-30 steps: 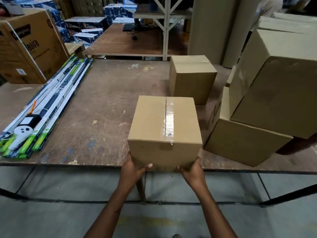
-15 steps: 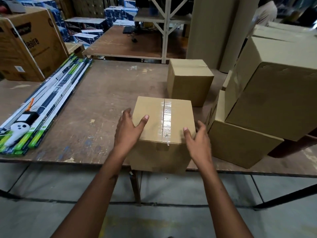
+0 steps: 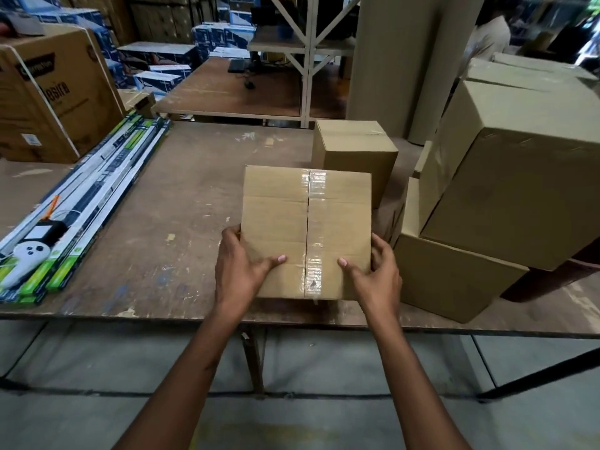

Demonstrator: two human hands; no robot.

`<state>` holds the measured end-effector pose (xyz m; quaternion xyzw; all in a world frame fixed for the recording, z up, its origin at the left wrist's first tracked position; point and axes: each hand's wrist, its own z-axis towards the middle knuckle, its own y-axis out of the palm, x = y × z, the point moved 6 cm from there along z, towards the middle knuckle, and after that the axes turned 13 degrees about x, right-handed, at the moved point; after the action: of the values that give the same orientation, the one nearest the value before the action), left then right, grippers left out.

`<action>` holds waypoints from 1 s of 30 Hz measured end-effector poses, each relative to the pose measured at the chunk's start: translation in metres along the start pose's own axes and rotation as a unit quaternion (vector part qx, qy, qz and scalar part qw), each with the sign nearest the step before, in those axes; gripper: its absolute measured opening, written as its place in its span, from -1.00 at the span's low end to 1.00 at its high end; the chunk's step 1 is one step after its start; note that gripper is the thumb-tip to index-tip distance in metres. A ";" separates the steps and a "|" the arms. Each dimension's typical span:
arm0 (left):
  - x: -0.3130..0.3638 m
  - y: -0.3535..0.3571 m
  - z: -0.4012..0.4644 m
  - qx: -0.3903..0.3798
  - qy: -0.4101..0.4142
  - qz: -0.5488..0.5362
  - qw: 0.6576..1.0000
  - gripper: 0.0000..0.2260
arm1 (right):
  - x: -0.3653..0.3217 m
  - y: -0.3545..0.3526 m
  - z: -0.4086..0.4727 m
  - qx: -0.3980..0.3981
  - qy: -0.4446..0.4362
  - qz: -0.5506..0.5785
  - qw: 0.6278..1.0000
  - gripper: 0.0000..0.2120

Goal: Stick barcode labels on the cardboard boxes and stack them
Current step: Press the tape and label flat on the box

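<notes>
The left hand has its thumb on the top face and its fingers curled around the left side of a brown cardboard box sealed with one strip of clear tape. The right hand mirrors it, thumb on the top and fingers curled around the right side, so two hands clamp this one box, in the lower middle of the frame. I cannot tell whether the box rests on the worn brown wooden table or is a little above it.

Just behind the held box, in the middle of the frame, stands one smaller plain cardboard box. At the right of the frame are two large plain cardboard boxes: the lower large box sits on the table, and the upper large box lies tilted on top of it. I see no barcode label on these four boxes.

At the left of the frame lies a row of long flat white and green packages, and on their near end one white handheld device. In the upper left stands one big printed brown carton.
</notes>
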<state>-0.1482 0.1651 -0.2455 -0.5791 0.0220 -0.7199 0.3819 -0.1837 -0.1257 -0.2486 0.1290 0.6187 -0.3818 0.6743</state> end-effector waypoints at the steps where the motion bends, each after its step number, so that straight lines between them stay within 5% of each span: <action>1: -0.005 0.001 -0.008 0.008 -0.002 -0.025 1.000 -0.03 | 0.004 -0.001 -0.006 0.006 0.002 0.020 1.000 -0.03; 5: -0.045 0.015 -0.032 0.024 -0.044 -0.082 0.995 0.01 | 0.030 0.006 -0.026 -0.007 -0.032 0.031 0.999 0.16; 10: -0.090 0.040 -0.050 -0.049 -0.064 -0.067 0.994 0.16 | 0.082 0.014 -0.042 -0.015 -0.045 -0.027 0.999 -0.10; 16: -0.109 0.055 -0.069 -0.091 -0.095 -0.128 0.983 -0.05 | 0.126 0.012 -0.050 -0.029 -0.021 -0.086 0.996 -0.26; 22: -0.096 0.041 -0.069 -0.088 -0.077 -0.175 0.978 -0.31 | 0.091 -0.001 -0.052 -0.045 0.008 0.003 0.999 0.02; 26: -0.097 0.040 -0.061 -0.053 -0.136 -0.206 0.968 -0.29 | 0.030 -0.014 -0.037 -0.007 -0.157 -0.030 0.987 0.03; 30: -0.153 0.070 -0.071 -0.065 -0.316 -0.221 0.920 -0.07 | -0.009 0.001 -0.024 -0.068 -0.298 -0.223 0.926 -0.13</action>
<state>-0.1664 0.1751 -0.4272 -0.7901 -0.1822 -0.5625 0.1617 -0.2004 -0.1061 -0.2452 -0.1785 0.4265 -0.5004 0.7320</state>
